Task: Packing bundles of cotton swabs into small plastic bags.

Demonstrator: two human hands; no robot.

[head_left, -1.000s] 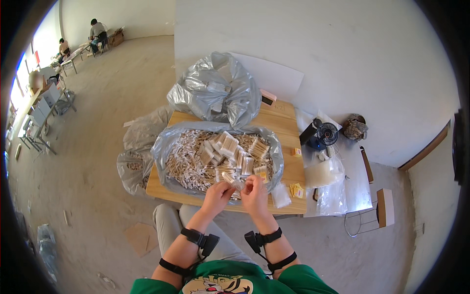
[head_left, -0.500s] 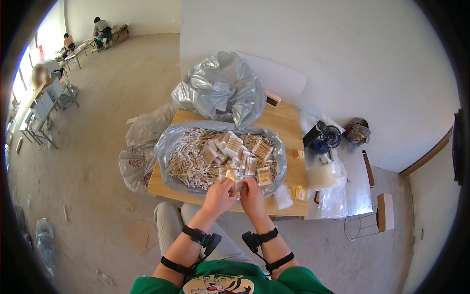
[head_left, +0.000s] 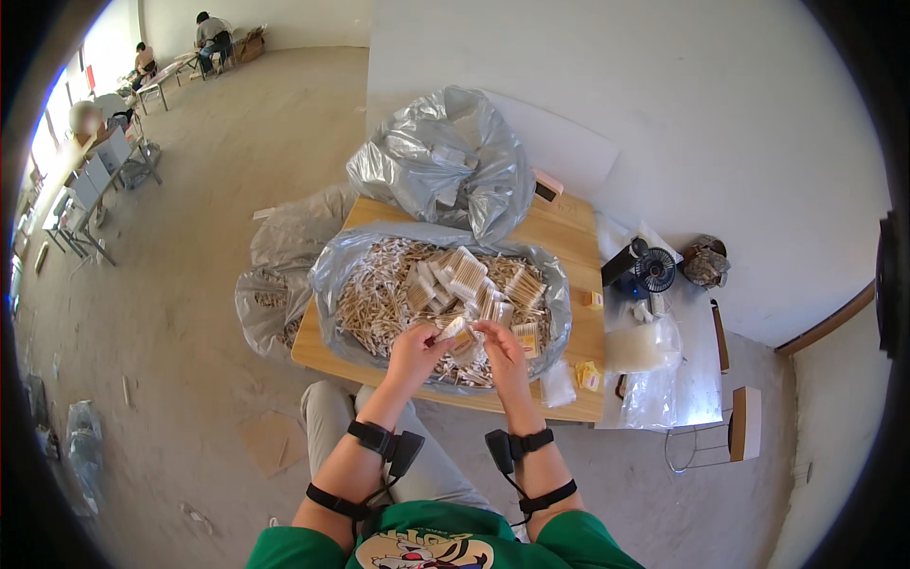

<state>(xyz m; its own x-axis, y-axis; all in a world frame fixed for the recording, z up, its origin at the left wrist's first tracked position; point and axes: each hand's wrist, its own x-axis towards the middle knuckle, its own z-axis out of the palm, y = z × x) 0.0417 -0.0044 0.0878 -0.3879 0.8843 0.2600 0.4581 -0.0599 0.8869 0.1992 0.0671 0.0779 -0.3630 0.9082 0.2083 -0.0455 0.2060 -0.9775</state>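
My left hand (head_left: 413,353) is closed on a small clear pack of cotton swabs (head_left: 462,335) with a yellowish label, held tilted over the near side of a bag-lined tub (head_left: 327,318). Just right of the pack is my right hand (head_left: 504,353), its thumb and fingers apart and close to the pack's edge; whether they touch it is hard to make out. Loose cotton swabs (head_left: 374,294) fill the tub. Several filled packs (head_left: 466,273) lie heaped on them, and one labelled pack (head_left: 527,338) rests at the right side.
A large grey plastic bag (head_left: 441,166) stands behind the tub on the wooden table (head_left: 578,251). Yellow cards (head_left: 588,376) and clear bags (head_left: 558,384) lie at right. A side table bears a small fan (head_left: 654,270) and plastic sleeves (head_left: 645,349). More bags (head_left: 275,303) stand left.
My right hand has moved off the pack and its fingers have parted. The pack in my left hand is tilted more and shows its label. The view has shifted slightly.
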